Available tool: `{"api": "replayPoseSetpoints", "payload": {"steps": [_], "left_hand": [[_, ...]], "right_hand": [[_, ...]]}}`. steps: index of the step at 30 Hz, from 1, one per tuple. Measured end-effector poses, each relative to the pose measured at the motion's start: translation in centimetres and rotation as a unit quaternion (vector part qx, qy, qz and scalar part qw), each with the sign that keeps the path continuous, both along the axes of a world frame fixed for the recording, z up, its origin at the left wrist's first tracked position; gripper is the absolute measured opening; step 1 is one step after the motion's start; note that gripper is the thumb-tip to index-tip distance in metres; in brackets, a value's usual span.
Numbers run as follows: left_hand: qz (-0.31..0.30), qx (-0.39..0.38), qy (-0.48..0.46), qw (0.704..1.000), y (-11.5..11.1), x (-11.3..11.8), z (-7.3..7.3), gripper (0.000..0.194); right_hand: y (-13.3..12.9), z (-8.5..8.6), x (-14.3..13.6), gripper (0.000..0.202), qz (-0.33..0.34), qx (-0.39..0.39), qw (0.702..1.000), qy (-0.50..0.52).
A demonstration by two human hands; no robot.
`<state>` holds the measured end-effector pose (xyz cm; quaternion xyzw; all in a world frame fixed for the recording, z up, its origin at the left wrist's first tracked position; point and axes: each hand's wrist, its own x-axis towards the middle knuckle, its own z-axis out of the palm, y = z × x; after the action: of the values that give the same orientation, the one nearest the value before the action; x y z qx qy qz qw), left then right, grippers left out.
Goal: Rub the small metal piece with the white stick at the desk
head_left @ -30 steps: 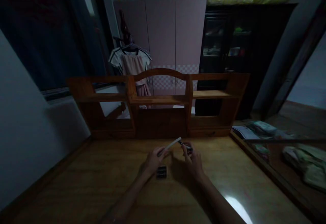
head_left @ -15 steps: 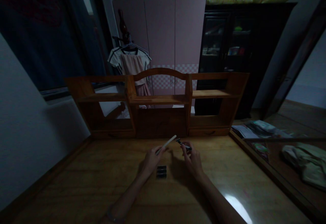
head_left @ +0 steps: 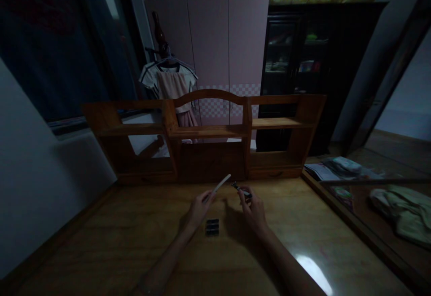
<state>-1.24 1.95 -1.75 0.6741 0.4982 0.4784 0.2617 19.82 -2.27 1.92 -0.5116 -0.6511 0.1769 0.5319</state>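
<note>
My left hand [head_left: 198, 208] is closed around the lower end of a slim white stick [head_left: 222, 183], which tilts up to the right; its exact kind is not clear in the dim light. Pinched in my right hand [head_left: 254, 206] is a dark and silver razor [head_left: 241, 190], its small head pointing up and left toward the stick's tip. A narrow gap separates the two. Below and between my hands, a small block of dark razor cartridges [head_left: 212, 227] lies on the wooden tabletop [head_left: 151, 242].
A wooden shelf unit [head_left: 208, 132] stands along the table's far edge. To the right, past the raised table edge, lie papers [head_left: 319, 171] and a pale green cloth item [head_left: 404, 210]. A white wall [head_left: 50, 174] borders the left side.
The white stick has tilted slightly and its tip has risen a little. The whole view has shifted slightly; both hands keep their holds.
</note>
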Motion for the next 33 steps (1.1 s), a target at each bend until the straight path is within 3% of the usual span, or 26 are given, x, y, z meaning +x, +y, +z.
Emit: {"api": "replayPoseSetpoints", "payload": {"steps": [4, 10, 17, 23, 29, 33], "left_hand": [[-0.033, -0.011, 0.012, 0.999, -0.25, 0.42, -0.16, 0.036], [0.031, -0.018, 0.003, 0.999, 0.29, -0.51, -0.21, 0.038], [-0.051, -0.026, -0.006, 0.998, -0.4, 0.4, 0.33, 0.037], [0.014, -0.021, -0.018, 1.0, 0.32, -0.39, -0.2, 0.039], [-0.042, -0.027, -0.005, 0.999, -0.27, 0.06, 0.18, 0.038], [-0.003, -0.031, 0.003, 1.0, 0.16, -0.4, -0.01, 0.041]], "right_hand": [[-0.09, 0.02, 0.06, 0.03, 0.001, 0.003, 1.0, 0.004], [-0.04, 0.05, 0.03, 0.031, 0.0, 0.006, 1.0, 0.011], [-0.18, 0.15, -0.01, 0.032, 0.0, 0.002, 1.0, 0.009], [-0.21, 0.19, -0.03, 0.032, 0.001, 0.005, 1.0, 0.011], [-0.19, 0.09, -0.05, 0.033, 0.004, 0.006, 1.0, 0.013], [-0.21, 0.18, -0.06, 0.034, 0.002, 0.007, 1.0, 0.016]]}}
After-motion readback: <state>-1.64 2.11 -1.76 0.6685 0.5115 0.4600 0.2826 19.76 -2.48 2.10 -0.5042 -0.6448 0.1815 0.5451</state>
